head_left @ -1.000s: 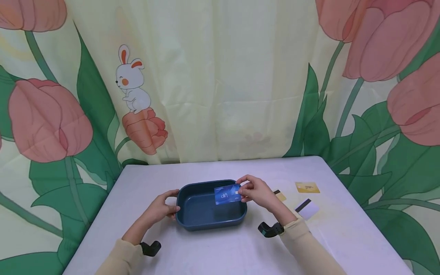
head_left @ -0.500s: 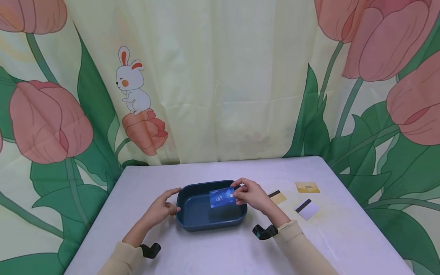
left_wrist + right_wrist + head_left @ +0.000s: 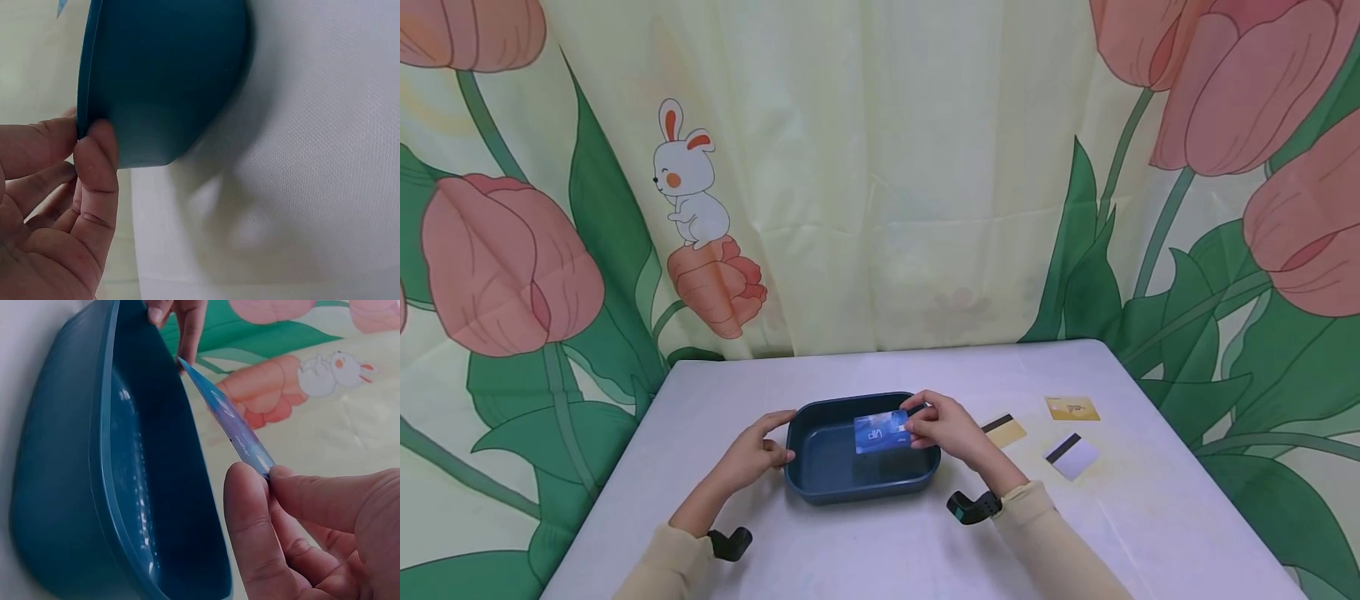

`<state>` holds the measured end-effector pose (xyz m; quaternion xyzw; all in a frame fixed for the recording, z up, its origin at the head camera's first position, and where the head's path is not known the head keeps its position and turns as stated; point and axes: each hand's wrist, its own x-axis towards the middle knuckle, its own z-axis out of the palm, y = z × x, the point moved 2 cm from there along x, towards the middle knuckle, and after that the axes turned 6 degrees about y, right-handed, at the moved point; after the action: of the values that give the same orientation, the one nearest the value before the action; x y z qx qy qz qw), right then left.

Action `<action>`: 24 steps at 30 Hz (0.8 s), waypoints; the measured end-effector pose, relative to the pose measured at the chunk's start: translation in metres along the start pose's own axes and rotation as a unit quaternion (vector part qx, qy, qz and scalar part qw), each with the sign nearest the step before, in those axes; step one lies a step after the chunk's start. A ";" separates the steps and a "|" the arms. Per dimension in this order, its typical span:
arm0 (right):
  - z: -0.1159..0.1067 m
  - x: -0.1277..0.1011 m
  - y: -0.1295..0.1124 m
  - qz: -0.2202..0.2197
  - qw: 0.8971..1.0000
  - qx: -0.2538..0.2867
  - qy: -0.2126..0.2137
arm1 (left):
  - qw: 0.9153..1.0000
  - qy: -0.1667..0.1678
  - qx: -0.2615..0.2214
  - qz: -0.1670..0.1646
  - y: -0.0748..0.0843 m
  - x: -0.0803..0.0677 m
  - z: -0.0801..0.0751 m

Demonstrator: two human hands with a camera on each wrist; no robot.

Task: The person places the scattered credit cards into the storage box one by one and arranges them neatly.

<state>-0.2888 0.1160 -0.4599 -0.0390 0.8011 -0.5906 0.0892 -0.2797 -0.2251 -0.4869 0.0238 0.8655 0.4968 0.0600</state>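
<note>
My right hand [image 3: 942, 427] pinches a blue card [image 3: 882, 432] by its right end, thumb and fingers [image 3: 250, 531] closed on the edge, and in the right wrist view the card [image 3: 228, 422] sticks out from them at a slant. The card hangs over the right half of a dark teal tray [image 3: 820, 479], above its hollow and not touching the floor of it. My right wrist lies over the tray's right corner and the forearm runs back toward me across the bench [image 3: 880, 542].

My left hand [image 3: 758, 450] sits at the tray's left end. In the left wrist view the thumb and one finger [image 3: 97, 162] clasp the rim [image 3: 84, 81] between them, with the other fingers loosely curled behind, so this hand grips the tray. Its forearm comes in low from the left along the bench.

The tray stands in the middle of the bench, well in from every edge, with bare surface in front of it, behind it and to its left. To the right, three more cards lie flat and apart from one another: a tan card with a dark stripe [image 3: 1004, 430] nearest my right wrist, a gold card [image 3: 1072, 408] farther back, and a white card with a dark stripe [image 3: 1070, 456] toward the near right. A flowered curtain [image 3: 880, 167] hangs just behind the far edge.
</note>
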 end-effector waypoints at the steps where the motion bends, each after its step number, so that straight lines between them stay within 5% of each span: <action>1: 0.001 0.000 0.000 -0.001 1.000 0.001 -0.002 | 1.000 0.005 0.004 -0.002 0.000 0.000 0.001; 9: 0.004 -0.003 -0.004 -0.003 1.000 -0.001 -0.004 | 0.998 0.031 0.044 0.014 0.005 -0.002 0.005; 24: 0.007 -0.004 -0.002 -0.005 1.000 -0.005 -0.009 | 0.998 0.008 0.052 0.023 0.004 0.002 0.002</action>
<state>-0.2838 0.1096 -0.4593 -0.0486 0.8029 -0.5868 0.0930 -0.2818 -0.2207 -0.4846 0.0433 0.8897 0.4526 0.0404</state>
